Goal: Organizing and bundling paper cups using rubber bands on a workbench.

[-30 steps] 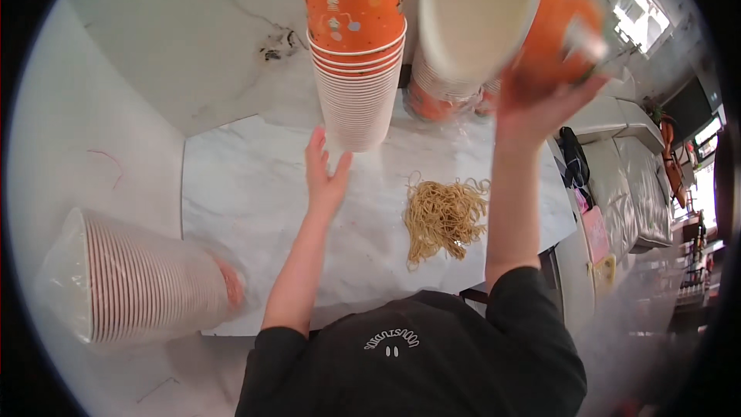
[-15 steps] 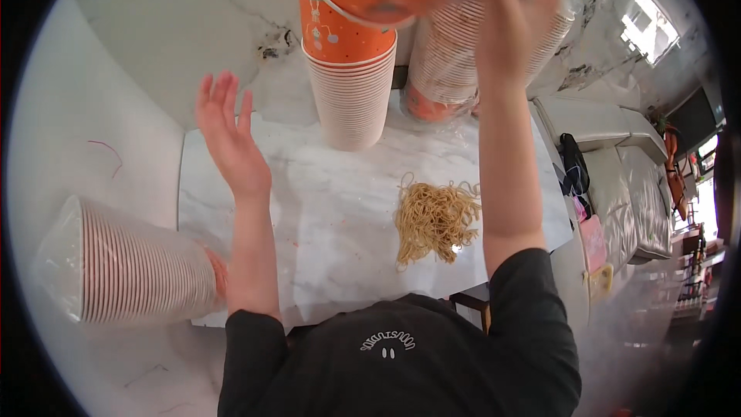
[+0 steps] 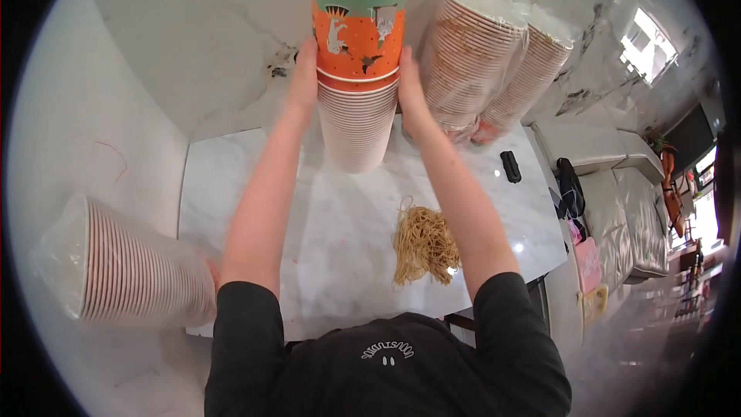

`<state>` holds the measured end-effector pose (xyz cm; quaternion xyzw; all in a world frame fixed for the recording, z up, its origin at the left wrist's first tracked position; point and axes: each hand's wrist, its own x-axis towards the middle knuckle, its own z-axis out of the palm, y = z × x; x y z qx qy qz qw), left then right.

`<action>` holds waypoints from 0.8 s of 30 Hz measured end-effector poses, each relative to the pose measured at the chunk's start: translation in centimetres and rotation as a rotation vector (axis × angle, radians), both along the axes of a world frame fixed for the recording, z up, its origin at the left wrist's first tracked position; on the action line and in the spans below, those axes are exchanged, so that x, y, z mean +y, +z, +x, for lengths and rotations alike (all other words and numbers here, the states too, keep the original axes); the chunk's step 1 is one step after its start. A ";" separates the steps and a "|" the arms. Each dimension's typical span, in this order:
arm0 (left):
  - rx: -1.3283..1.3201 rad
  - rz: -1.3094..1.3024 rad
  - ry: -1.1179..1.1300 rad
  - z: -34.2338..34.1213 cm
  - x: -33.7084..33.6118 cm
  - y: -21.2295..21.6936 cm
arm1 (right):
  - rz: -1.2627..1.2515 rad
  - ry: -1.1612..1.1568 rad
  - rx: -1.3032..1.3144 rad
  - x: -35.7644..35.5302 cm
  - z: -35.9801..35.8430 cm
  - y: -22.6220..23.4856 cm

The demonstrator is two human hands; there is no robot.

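Note:
A tall stack of nested, upside-down paper cups [image 3: 355,123] stands at the back of the marble-patterned table. The top cup [image 3: 359,38] is orange with a green band and printed animals, and its white base faces up. My left hand [image 3: 306,77] presses against the left side of the stack near this cup's rim. On the other side, my right hand [image 3: 411,89] presses in the same way, so the stack is clasped between both palms. Most of the fingers are hidden behind the cups.
A loose heap of tan rubber bands [image 3: 426,245] lies near my right forearm. Two plastic-wrapped cup stacks [image 3: 472,58] stand at the back right, near a small black object [image 3: 510,167]. Another wrapped stack [image 3: 139,266] lies at the left. A sofa [image 3: 617,185] is beyond the table's right side.
The orange cup my right hand held up now sits on top of the stack. My open left hand has moved up and right to the stack, and both hands now clasp it.

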<state>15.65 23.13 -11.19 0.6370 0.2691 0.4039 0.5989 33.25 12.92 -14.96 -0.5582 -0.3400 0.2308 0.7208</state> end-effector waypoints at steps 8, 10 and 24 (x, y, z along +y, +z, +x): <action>-0.312 -0.122 -0.061 2.8 0.4 -4.9 | 0.182 -0.045 0.165 1.1 -1.9 -3.9; -0.349 -0.160 -0.018 1.6 0.7 -5.0 | 0.147 -0.044 0.180 0.8 -5.0 -1.1; -0.547 0.184 0.113 -4.9 -6.4 16.2 | 0.636 0.119 -0.062 -4.0 -9.3 19.6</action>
